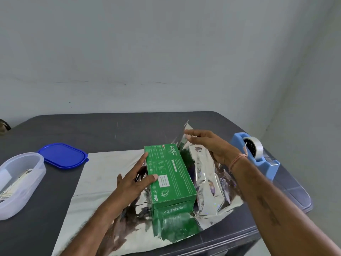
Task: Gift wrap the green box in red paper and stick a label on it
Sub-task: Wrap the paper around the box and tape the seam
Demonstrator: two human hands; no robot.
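1. Head view: the green box (170, 175) lay flat on the wrapping paper (103, 172), a little right of the sheet's middle, with its long side running away from the person.
2. The wrapping paper was spread on the dark table (110, 130) with its shiny silver face up. That face mirrored the box's near end.
3. The left hand (132, 184) rested against the box's left side. Its fingers were spread wide and nearly straight, the forefinger reached along the far left edge, and the thumb lay on the top face.
4. The right hand (209, 145) hovered beyond the box's far right corner, palm down, with its fingers close together and almost straight.
5. The fingertips of the right hand met a lifted edge of the paper, which stood up from the table there. I could not tell whether thumb and fingers pinched it.
6. A thin thread band (238, 160) circled the right wrist.
7. A blue tape dispenser (265, 164) holding a roll of clear tape (255, 146) stood near the table's right edge, just beyond the right wrist.
8. A blue lid (62, 156) lay flat off the paper's far left corner.
9. A clear plastic tub (27, 182) sat open at the left edge of the table, near the lid, with pale items inside, too blurred to name.
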